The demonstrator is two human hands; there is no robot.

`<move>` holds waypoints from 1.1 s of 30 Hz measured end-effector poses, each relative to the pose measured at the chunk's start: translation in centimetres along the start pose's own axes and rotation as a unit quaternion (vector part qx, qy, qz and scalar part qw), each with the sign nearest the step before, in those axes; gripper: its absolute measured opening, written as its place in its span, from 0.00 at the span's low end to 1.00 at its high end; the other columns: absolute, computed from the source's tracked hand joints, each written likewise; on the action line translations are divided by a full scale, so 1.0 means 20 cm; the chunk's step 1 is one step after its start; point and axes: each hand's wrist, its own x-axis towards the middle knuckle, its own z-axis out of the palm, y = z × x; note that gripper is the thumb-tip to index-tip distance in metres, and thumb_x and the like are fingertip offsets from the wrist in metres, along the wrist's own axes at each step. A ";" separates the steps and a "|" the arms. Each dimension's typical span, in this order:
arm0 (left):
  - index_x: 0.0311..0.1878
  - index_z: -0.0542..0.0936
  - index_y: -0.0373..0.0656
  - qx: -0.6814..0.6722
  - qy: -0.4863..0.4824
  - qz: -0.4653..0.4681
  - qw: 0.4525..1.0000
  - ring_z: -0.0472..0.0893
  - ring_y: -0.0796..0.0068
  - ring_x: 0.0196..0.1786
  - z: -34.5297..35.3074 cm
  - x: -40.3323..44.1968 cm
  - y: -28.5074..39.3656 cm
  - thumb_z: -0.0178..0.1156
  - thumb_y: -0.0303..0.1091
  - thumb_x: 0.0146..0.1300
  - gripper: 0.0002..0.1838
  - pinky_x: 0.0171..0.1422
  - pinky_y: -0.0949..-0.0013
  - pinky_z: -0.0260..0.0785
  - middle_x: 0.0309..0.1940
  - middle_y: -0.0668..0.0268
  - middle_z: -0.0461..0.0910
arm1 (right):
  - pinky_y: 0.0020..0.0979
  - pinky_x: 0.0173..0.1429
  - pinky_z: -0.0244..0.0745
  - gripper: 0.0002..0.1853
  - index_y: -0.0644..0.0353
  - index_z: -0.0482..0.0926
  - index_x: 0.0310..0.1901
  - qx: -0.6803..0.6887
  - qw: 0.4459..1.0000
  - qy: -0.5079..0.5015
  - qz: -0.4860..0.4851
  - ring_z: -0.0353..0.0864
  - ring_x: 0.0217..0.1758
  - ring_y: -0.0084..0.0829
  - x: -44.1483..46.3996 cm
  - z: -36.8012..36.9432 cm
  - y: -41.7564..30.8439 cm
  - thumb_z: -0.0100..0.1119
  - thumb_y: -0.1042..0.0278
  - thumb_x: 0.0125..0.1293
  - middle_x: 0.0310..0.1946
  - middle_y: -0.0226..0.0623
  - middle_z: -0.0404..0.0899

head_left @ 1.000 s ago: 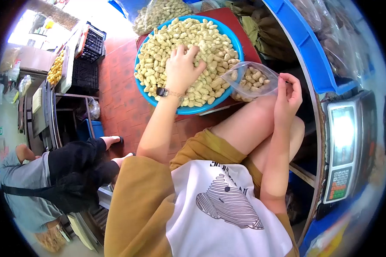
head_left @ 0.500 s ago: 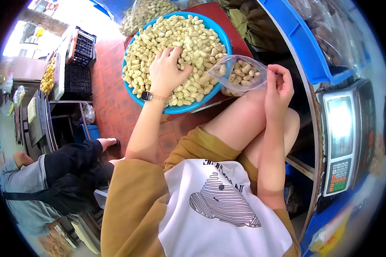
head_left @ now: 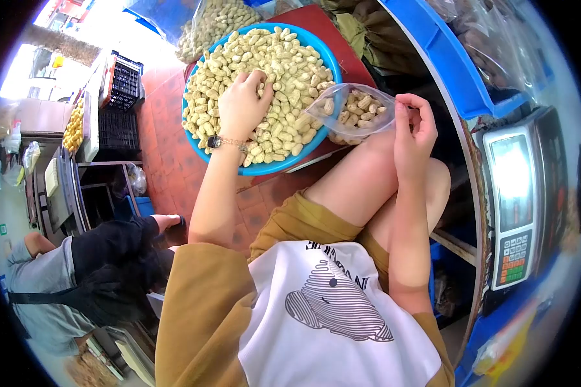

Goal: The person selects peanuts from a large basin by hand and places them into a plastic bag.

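Observation:
A round blue basin [head_left: 335,58] heaped with pale peanuts in their shells [head_left: 290,84] stands in front of me. My left hand [head_left: 242,109], with a watch and bracelet at its wrist, rests on the heap. Its fingers are curled and closed on peanuts; the palm hides how many. At the basin's right edge, a clear plastic bag [head_left: 382,121] with some peanuts inside lies against my knee, its mouth spread toward the basin. My right hand [head_left: 415,126] pinches the bag's right rim between thumb and fingers.
A big clear sack of peanuts [head_left: 223,26] stands behind the basin. The basin sits on a red surface [head_left: 323,26]. To my right are a blue tray [head_left: 455,71] and a digital scale [head_left: 513,200]. Black crates [head_left: 121,84] and another person [head_left: 103,264] are at left.
My left hand has shifted slightly left over the peanuts, and its fingers have drawn closer together. My right hand keeps its pinch on the bag. The whole view has shifted a little.

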 end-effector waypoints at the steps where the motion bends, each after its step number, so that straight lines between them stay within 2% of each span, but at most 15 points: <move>1: 0.45 0.82 0.50 0.000 -0.007 0.005 1.000 0.83 0.59 0.37 -0.01 0.00 0.00 0.59 0.44 0.65 0.12 0.41 0.60 0.74 0.38 0.62 0.82 | 0.20 0.37 0.67 0.05 0.62 0.80 0.42 -0.002 1.000 0.001 -0.001 0.70 0.30 0.14 0.00 0.00 -0.01 0.59 0.73 0.67 0.34 0.26 0.79; 6: 0.43 0.84 0.50 -0.020 -0.014 0.040 0.999 0.83 0.59 0.38 -0.02 0.01 0.00 0.58 0.45 0.65 0.12 0.42 0.60 0.74 0.40 0.63 0.83 | 0.20 0.36 0.67 0.05 0.62 0.80 0.42 -0.018 1.000 0.000 -0.016 0.69 0.29 0.15 0.00 0.01 -0.02 0.59 0.73 0.66 0.34 0.27 0.79; 9: 0.40 0.84 0.46 -0.053 0.007 0.031 0.998 0.82 0.64 0.35 -0.01 0.02 -0.02 0.59 0.42 0.64 0.11 0.39 0.65 0.73 0.36 0.63 0.83 | 0.20 0.36 0.67 0.05 0.62 0.80 0.42 -0.021 0.999 0.000 -0.027 0.69 0.29 0.15 0.00 0.01 -0.01 0.59 0.74 0.66 0.34 0.27 0.79; 12: 0.38 0.83 0.43 -0.147 0.094 -0.037 0.984 0.79 0.73 0.29 0.05 0.03 -0.10 0.60 0.37 0.64 0.08 0.35 0.70 0.70 0.29 0.64 0.83 | 0.20 0.36 0.67 0.05 0.62 0.80 0.42 -0.026 0.999 0.002 -0.019 0.70 0.29 0.15 0.00 0.01 -0.01 0.59 0.74 0.66 0.34 0.27 0.79; 13: 0.37 0.82 0.39 -0.194 0.121 -0.048 0.972 0.74 0.81 0.25 0.07 0.03 -0.12 0.60 0.34 0.65 0.08 0.31 0.75 0.66 0.24 0.66 0.81 | 0.20 0.36 0.67 0.05 0.62 0.80 0.42 -0.023 1.000 0.002 -0.019 0.70 0.29 0.15 0.00 0.01 -0.01 0.59 0.74 0.66 0.34 0.27 0.79; 16: 0.35 0.83 0.39 -0.334 0.122 -0.132 0.925 0.81 0.75 0.27 0.07 0.06 -0.16 0.60 0.36 0.64 0.10 0.33 0.72 0.71 0.24 0.65 0.82 | 0.20 0.37 0.67 0.05 0.62 0.80 0.42 -0.017 1.000 0.001 -0.019 0.70 0.30 0.15 0.00 0.00 0.00 0.59 0.74 0.66 0.34 0.27 0.79; 17: 0.32 0.80 0.37 -0.427 0.131 -0.163 0.880 0.78 0.77 0.23 0.06 0.06 -0.16 0.58 0.36 0.66 0.12 0.27 0.76 0.68 0.20 0.67 0.79 | 0.20 0.37 0.67 0.05 0.62 0.80 0.42 -0.018 1.000 0.000 -0.019 0.70 0.30 0.15 0.00 0.00 0.00 0.59 0.74 0.66 0.34 0.27 0.79; 20: 0.31 0.77 0.37 -0.623 0.112 -0.273 0.724 0.75 0.78 0.20 -0.04 0.08 -0.21 0.54 0.35 0.67 0.12 0.23 0.78 0.63 0.19 0.67 0.78 | 0.20 0.37 0.67 0.05 0.62 0.80 0.42 -0.018 1.000 -0.001 -0.017 0.70 0.30 0.15 0.00 0.00 0.00 0.59 0.74 0.67 0.35 0.26 0.79; 25: 0.32 0.71 0.49 -0.873 0.091 -0.240 0.415 0.71 0.78 0.29 -0.12 0.09 -0.28 0.49 0.37 0.64 0.06 0.27 0.72 0.61 0.26 0.73 0.71 | 0.20 0.38 0.66 0.05 0.61 0.80 0.42 -0.025 1.000 -0.008 -0.013 0.70 0.30 0.15 0.00 0.02 -0.01 0.59 0.73 0.67 0.35 0.25 0.79; 28: 0.30 0.71 0.49 -0.950 0.056 -0.172 0.255 0.69 0.81 0.26 -0.13 0.06 -0.28 0.48 0.35 0.65 0.07 0.31 0.73 0.63 0.25 0.76 0.70 | 0.20 0.37 0.65 0.05 0.61 0.80 0.42 -0.009 1.000 -0.013 -0.005 0.69 0.31 0.14 0.00 0.02 0.00 0.59 0.73 0.67 0.35 0.24 0.78; 29: 0.31 0.72 0.50 -0.964 0.046 -0.143 0.220 0.71 0.80 0.30 -0.11 0.05 -0.27 0.47 0.38 0.66 0.08 0.29 0.73 0.61 0.27 0.75 0.72 | 0.19 0.37 0.65 0.05 0.61 0.80 0.42 -0.009 1.000 -0.017 -0.001 0.69 0.31 0.14 -0.01 0.02 -0.01 0.60 0.73 0.66 0.35 0.24 0.78; 33: 0.30 0.72 0.50 -0.975 0.022 -0.135 0.175 0.70 0.82 0.28 -0.12 0.04 -0.15 0.48 0.38 0.66 0.08 0.29 0.73 0.61 0.26 0.76 0.72 | 0.18 0.38 0.65 0.06 0.62 0.80 0.42 -0.022 0.999 -0.022 -0.015 0.68 0.32 0.14 -0.01 0.02 -0.02 0.60 0.73 0.66 0.35 0.25 0.77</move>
